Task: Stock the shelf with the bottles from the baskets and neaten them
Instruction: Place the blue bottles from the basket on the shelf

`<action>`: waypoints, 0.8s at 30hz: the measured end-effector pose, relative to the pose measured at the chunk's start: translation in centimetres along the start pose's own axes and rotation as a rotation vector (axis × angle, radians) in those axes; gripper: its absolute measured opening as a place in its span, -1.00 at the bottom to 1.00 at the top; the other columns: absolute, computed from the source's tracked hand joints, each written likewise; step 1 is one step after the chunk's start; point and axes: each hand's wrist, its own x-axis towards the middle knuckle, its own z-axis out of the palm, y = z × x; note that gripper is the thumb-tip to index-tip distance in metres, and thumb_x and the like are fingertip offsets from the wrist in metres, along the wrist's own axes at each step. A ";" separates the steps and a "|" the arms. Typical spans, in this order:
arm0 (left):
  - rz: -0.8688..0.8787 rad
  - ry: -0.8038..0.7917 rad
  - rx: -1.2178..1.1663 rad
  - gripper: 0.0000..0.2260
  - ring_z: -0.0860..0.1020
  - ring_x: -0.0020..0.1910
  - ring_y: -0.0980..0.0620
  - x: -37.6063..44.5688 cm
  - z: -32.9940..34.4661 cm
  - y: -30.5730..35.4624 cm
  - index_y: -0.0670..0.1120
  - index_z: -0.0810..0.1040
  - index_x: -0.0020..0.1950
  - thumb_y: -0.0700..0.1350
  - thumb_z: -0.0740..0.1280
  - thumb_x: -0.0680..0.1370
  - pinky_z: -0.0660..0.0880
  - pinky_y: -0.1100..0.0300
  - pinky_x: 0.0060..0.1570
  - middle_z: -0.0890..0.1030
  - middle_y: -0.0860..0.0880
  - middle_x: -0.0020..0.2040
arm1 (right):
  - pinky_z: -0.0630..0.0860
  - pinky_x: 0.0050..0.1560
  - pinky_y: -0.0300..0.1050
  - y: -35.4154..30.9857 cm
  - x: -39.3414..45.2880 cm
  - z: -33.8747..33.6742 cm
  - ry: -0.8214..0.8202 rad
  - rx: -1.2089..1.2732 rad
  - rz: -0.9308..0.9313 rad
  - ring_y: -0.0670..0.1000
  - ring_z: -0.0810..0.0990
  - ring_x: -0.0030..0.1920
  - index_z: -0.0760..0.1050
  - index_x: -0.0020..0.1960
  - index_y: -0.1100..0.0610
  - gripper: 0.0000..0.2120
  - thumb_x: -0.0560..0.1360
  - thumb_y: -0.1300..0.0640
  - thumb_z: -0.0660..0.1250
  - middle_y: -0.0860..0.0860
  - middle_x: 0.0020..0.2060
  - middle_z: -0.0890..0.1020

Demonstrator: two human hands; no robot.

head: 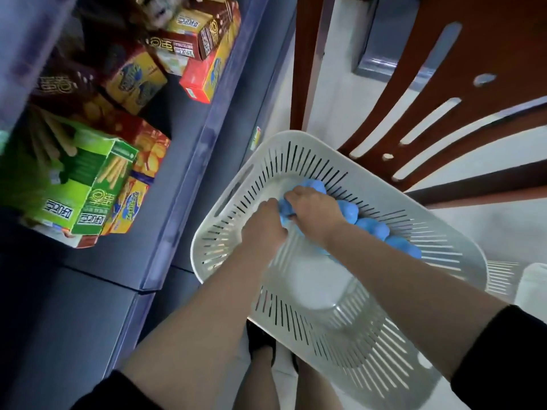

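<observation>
A white slotted basket [225, 220] stands on the floor beside the shelf. Several blue bottles [373, 227] lie in a row along its far right wall. Both my hands reach into the basket at the row's far end. My right hand [313, 208] curls over a blue bottle there. My left hand [265, 220] grips the same end of the blue row from the left; whether it holds a separate bottle is hidden by the hands. The dark blue shelf [189, 161] runs along the left.
Snack boxes crowd the shelf: green stick-biscuit boxes [85, 184], red and yellow boxes [204, 75]. A brown wooden chair [429, 93] stands just behind the basket. A second white basket edge [532, 288] shows at right. My feet are below the basket.
</observation>
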 end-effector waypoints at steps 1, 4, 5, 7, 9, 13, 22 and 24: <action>0.002 0.014 -0.022 -0.69 0.50 0.08 -0.14 0.1 0.2 -0.2 -0.14 0.37 0.18 -0.23 0.31 0.47 0.41 0.02 -0.05 0.46 -0.11 0.12 | 0.35 -0.17 -0.12 0.0 0.1 0.2 0.019 -0.018 -0.005 0.06 0.50 0.16 0.39 0.22 0.14 -0.75 0.54 0.23 0.23 0.03 0.16 0.47; 0.007 0.026 -0.051 -0.70 0.51 0.05 -0.13 -0.2 0.2 -0.6 -0.12 0.39 0.18 -0.23 0.30 0.46 0.41 0.04 -0.09 0.49 -0.10 0.10 | 0.29 -0.20 -0.12 0.0 0.1 -0.2 0.052 -0.051 -0.023 0.06 0.51 0.13 0.39 0.20 0.15 -0.77 0.55 0.19 0.22 0.02 0.14 0.48; 0.016 0.027 -0.050 -0.70 0.52 0.05 -0.13 -0.5 0.0 -0.6 -0.11 0.39 0.18 -0.23 0.30 0.46 0.40 0.07 -0.12 0.50 -0.09 0.09 | 0.28 -0.20 -0.12 -0.1 0.0 -0.6 0.052 -0.059 -0.035 0.06 0.51 0.13 0.39 0.20 0.15 -0.77 0.56 0.17 0.22 0.01 0.14 0.48; 0.042 0.038 -0.064 -0.69 0.52 0.05 -0.12 -1.3 -0.7 -0.6 -0.11 0.40 0.19 -0.22 0.31 0.46 0.38 0.10 -0.14 0.52 -0.08 0.09 | 0.24 -0.18 -0.13 -0.3 -0.6 -1.7 0.054 -0.064 -0.054 0.06 0.50 0.13 0.39 0.20 0.15 -0.78 0.56 0.15 0.21 0.01 0.13 0.49; 0.059 0.052 -0.117 -0.67 0.53 0.06 -0.11 -2.6 -2.1 -0.1 -0.11 0.42 0.21 -0.23 0.33 0.45 0.43 0.09 -0.07 0.53 -0.08 0.10 | 0.22 -0.17 -0.13 -0.6 -1.7 -3.6 0.096 -0.004 -0.056 0.08 0.51 0.11 0.42 0.17 0.15 -0.77 0.55 0.09 0.22 0.02 0.10 0.50; 0.130 0.093 -0.258 -0.61 0.52 0.10 -0.09 -6.5 -6.6 1.4 -0.13 0.43 0.26 -0.20 0.39 0.45 0.43 0.07 0.09 0.53 -0.06 0.15 | 0.31 -0.18 -0.10 -1.7 -4.5 -8.6 0.198 0.102 -0.085 0.07 0.52 0.08 0.46 0.12 0.12 -0.72 0.51 -0.03 0.26 0.00 0.07 0.54; 0.272 0.326 -0.419 -0.57 0.53 -0.09 0.08 -18.5 -20.7 6.7 -0.13 0.48 0.25 -0.11 0.45 0.41 0.36 0.33 -0.11 0.56 0.01 -0.02 | 0.28 -0.20 -0.15 -6.7 -12.7 -24.5 0.496 0.292 -0.262 -0.01 0.49 -0.10 0.52 0.04 0.10 -0.66 0.43 -0.13 0.37 -0.05 -0.13 0.52; 0.330 0.416 -0.458 -0.60 0.56 -0.15 0.11 -21.4 -23.6 7.2 -0.12 0.49 0.23 -0.21 0.46 0.42 0.43 0.27 -0.09 0.58 0.03 -0.06 | 0.31 -0.20 -0.13 -8.4 -14.7 -28.2 0.546 0.319 -0.353 -0.05 0.45 -0.15 0.53 0.00 0.12 -0.59 0.39 -0.20 0.35 -0.09 -0.20 0.45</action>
